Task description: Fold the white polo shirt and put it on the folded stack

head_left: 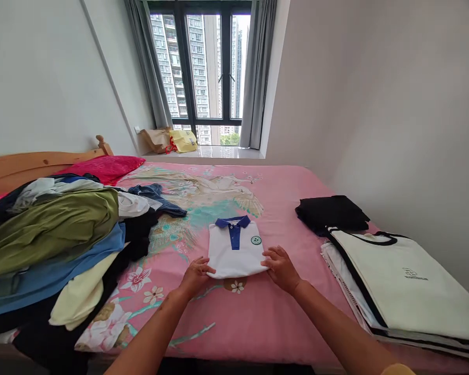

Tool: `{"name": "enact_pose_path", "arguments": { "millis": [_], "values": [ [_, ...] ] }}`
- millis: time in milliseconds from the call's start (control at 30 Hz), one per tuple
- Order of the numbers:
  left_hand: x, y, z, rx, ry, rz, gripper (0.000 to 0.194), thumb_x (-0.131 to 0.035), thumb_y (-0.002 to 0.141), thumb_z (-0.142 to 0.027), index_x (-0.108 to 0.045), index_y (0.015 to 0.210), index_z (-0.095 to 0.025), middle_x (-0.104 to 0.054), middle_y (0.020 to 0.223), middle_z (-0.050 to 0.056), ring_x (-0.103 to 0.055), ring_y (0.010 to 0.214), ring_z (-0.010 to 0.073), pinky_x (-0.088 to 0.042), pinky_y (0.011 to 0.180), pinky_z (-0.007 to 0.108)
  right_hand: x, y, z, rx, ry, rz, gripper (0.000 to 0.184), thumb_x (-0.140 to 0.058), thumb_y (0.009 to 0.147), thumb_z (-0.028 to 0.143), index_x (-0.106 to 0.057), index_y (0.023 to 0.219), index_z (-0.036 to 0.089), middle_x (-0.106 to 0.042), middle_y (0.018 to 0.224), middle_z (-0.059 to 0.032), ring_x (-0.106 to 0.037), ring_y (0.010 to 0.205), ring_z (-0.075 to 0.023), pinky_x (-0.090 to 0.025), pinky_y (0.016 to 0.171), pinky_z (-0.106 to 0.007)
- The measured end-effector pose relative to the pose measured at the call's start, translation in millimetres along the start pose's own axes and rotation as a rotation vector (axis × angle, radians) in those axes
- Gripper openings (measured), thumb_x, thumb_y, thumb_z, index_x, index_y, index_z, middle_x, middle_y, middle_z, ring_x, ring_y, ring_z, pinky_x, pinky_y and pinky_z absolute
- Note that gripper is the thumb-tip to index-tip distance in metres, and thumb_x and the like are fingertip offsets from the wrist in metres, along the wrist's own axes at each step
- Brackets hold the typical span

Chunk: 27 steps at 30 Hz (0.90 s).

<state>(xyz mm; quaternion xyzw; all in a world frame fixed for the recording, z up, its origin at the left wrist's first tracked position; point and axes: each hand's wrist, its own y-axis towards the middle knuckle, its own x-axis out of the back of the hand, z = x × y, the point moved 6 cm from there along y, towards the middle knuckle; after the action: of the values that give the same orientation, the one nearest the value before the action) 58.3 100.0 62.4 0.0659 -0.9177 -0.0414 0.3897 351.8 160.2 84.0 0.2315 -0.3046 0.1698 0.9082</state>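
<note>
A white polo shirt [235,260] with a blue collar and placket lies folded into a neat rectangle on the bed, collar toward the window. It carries a round green badge on its right side. My left hand [196,275] pinches the near left corner of the shirt. At the near right corner, my right hand [281,268] holds the edge between thumb and fingers. The folded hem between both hands faces me; the layers underneath are hidden.
A pink flowered sheet [281,192] covers the bed. Loose clothes, with an olive garment [58,224] on top, are heaped at left beside jeans [158,198]. Folded clothes under a cream shirt [410,276] and black folded garments [332,213] lie at right. Bags [183,140] rest on the windowsill.
</note>
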Motion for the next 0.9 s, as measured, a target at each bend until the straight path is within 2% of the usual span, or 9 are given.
{"name": "enact_pose_path", "arguments": {
  "millis": [100,267,367,433,533,633,700,767,900],
  "values": [
    [-10.4,-41,13,-0.079,0.07,-0.037,0.028,-0.06,0.062,-0.008,-0.075,0.076,-0.028,-0.065,0.115,0.006,-0.05,0.121,0.0258,-0.041,0.101,0.047,-10,-45,0,-0.07,0.153,-0.05,0.02,-0.061,0.068,0.018,-0.071,0.079,0.032,-0.065,0.11,0.001,-0.041,0.123,-0.0234,-0.008,0.113,-0.05],
    [-7.3,-100,13,-0.223,0.046,-0.07,0.024,-0.061,0.068,-0.012,-0.075,0.075,-0.03,-0.061,0.122,0.004,-0.046,0.126,0.0253,-0.041,0.103,0.046,-9,-107,20,-0.111,0.275,-0.093,0.027,-0.062,0.066,0.013,-0.071,0.082,0.033,-0.064,0.113,-0.0004,-0.042,0.122,-0.0228,-0.015,0.114,-0.049],
    [-6.4,-122,16,-0.162,-0.093,-0.04,0.022,-0.058,0.071,-0.016,-0.075,0.08,-0.027,-0.06,0.125,0.006,-0.054,0.117,0.0264,-0.046,0.098,0.044,-13,-133,31,-0.137,0.304,-0.112,0.027,-0.059,0.069,0.014,-0.071,0.086,0.031,-0.063,0.114,-0.0031,-0.049,0.116,-0.0232,-0.028,0.109,-0.048],
    [-3.8,-125,13,-0.085,-0.206,-0.024,0.019,-0.06,0.07,-0.021,-0.075,0.08,-0.024,-0.061,0.123,0.009,-0.057,0.114,0.027,-0.05,0.093,0.042,-16,-139,36,-0.179,0.35,-0.153,0.021,-0.058,0.072,0.018,-0.07,0.086,0.029,-0.062,0.113,-0.0044,-0.053,0.111,-0.0232,-0.038,0.102,-0.045],
    [6.5,-113,-5,0.04,-0.384,0.009,0.021,-0.063,0.069,-0.035,-0.07,0.08,-0.018,-0.056,0.128,0.011,-0.063,0.101,0.027,-0.057,0.07,0.035,-14,-125,43,-0.283,0.477,-0.195,0.018,-0.056,0.078,0.03,-0.065,0.092,0.025,-0.061,0.111,-0.0044,-0.061,0.094,-0.0208,-0.054,0.076,-0.036],
    [23.6,-84,-37,0.125,-0.593,0.071,0.036,-0.062,0.071,-0.046,-0.06,0.092,-0.017,-0.046,0.137,0.013,-0.069,0.08,0.0216,-0.052,0.044,0.025,-5,-85,53,-0.397,0.616,-0.135,0.028,-0.051,0.081,0.043,-0.055,0.101,0.024,-0.06,0.104,-0.0034,-0.064,0.077,-0.0176,-0.049,0.043,-0.022],
    [38.3,-58,-60,0.12,-0.716,0.093,0.042,-0.063,0.071,-0.047,-0.056,0.1,-0.018,-0.055,0.127,0.013,-0.068,0.086,0.0234,-0.052,0.047,0.025,9,-51,61,-0.413,0.657,-0.088,0.027,-0.048,0.082,0.044,-0.05,0.1,0.024,-0.058,0.101,-0.0025,-0.065,0.075,-0.0175,-0.047,0.039,-0.021],
    [52.7,-31,-76,0.126,-0.796,0.087,0.042,-0.067,0.07,-0.045,-0.053,0.099,-0.018,-0.064,0.107,0.009,-0.068,0.091,0.0242,-0.055,0.054,0.027,26,-19,67,-0.42,0.647,-0.075,0.024,-0.047,0.082,0.042,-0.047,0.099,0.024,-0.057,0.097,-0.0022,-0.066,0.073,-0.0174,-0.049,0.04,-0.022],
    [75.4,17,-90,0.123,-0.874,0.033,0.04,-0.073,0.065,-0.038,-0.051,0.09,-0.017,-0.065,0.087,0.002,-0.069,0.076,0.0174,-0.058,0.068,0.031,53,28,72,-0.425,0.595,-0.055,0.024,-0.047,0.084,0.041,-0.046,0.1,0.024,-0.056,0.091,-0.0015,-0.066,0.069,-0.0158,-0.052,0.045,-0.024]
  ]
}}
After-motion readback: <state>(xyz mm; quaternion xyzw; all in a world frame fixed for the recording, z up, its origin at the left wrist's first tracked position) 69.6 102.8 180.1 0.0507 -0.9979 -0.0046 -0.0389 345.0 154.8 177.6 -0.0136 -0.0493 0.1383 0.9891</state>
